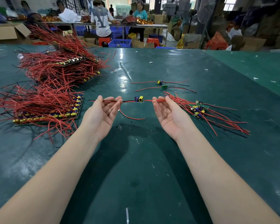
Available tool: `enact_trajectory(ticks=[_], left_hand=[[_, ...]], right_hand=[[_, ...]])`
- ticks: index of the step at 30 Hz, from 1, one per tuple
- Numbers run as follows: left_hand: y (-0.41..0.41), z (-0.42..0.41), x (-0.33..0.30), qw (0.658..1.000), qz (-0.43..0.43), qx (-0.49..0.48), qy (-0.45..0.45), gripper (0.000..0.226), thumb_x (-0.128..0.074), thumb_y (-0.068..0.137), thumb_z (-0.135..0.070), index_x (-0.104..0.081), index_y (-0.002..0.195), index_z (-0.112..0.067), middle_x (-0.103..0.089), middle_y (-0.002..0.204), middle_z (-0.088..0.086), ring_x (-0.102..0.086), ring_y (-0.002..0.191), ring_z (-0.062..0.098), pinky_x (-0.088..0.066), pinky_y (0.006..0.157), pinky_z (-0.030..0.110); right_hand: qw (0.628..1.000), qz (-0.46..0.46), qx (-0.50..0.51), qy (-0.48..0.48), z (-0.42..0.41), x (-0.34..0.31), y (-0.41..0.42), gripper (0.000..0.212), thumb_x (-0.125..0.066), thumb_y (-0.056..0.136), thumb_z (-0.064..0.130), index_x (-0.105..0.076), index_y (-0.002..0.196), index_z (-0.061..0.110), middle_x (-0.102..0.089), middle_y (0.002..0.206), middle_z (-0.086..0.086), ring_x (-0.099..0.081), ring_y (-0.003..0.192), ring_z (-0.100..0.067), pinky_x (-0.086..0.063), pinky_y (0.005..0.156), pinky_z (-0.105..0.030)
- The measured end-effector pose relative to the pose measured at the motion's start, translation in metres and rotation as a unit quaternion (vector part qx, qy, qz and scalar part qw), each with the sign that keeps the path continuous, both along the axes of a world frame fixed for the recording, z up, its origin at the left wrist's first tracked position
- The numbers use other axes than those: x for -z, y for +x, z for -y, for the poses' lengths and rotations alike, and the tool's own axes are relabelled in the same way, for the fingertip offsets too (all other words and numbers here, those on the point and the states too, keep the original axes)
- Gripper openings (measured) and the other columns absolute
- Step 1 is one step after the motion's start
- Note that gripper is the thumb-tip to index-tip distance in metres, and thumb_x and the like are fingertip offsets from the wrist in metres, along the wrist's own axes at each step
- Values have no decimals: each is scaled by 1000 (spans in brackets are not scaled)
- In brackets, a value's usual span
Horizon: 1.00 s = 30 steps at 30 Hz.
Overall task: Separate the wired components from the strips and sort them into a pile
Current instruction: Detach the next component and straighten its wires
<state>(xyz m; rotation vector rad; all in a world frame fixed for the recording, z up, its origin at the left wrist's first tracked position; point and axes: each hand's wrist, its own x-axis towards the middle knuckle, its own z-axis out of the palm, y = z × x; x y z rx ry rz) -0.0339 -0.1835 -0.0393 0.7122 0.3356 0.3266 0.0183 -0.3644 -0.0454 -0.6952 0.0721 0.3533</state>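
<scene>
Green table [152, 159]; blue crate [120, 43]; cardboard boxes [8, 32].

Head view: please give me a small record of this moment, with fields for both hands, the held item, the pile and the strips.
left hand: palm up, pinches the wires on one side of the component
right hand: palm up, pinches the wires on the other side
held item: one wired component, stretched between the hands above the green table
sorted pile: separated components, beside the right hand
loose pieces: two components farther back
strips: unsorted stacks on the left
</scene>
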Motion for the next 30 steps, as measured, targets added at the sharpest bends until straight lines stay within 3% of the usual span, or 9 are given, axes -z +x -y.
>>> enact_trajectory(ticks=[5,11,16,24,30], left_hand=[[0,-6,1,999,18,-23,-34,39,-31,106,-19,-55,84,2,-73,74,14,-73,70,18,-56,60,17],[-1,-3,1,997,26,-26,-61,39,-32,106,-16,-56,84,5,-72,74,18,-73,72,24,-57,63,21],[-1,-7,1,996,20,-48,-67,45,-30,107,-22,-57,86,6,-72,73,18,-73,70,23,-56,59,20],[-4,-8,1,996,33,-38,-67,42,-30,106,-16,-58,85,8,-72,75,19,-73,73,25,-56,60,20],[-3,-9,-1,998,32,-20,-58,44,-29,106,-18,-58,86,8,-72,76,20,-74,72,24,-57,60,20]], right_hand=[[997,-28,41,53,1,-2,-1,19,-53,98,9,-63,90,-4,-73,75,-14,-73,67,-17,-57,57,-21],[995,-30,93,20,1,0,0,19,-49,99,4,-61,89,-7,-72,67,-14,-72,62,-19,-58,57,-23],[994,-30,99,18,4,-1,2,25,-50,101,15,-63,91,-3,-72,71,-16,-73,65,-20,-56,54,-22],[985,-18,169,3,8,-1,4,18,-51,97,4,-61,86,-6,-72,65,-12,-72,61,-18,-55,54,-20],[984,-16,179,-6,16,-3,8,24,-47,101,14,-63,90,-1,-72,66,-11,-72,61,-17,-54,52,-20]])
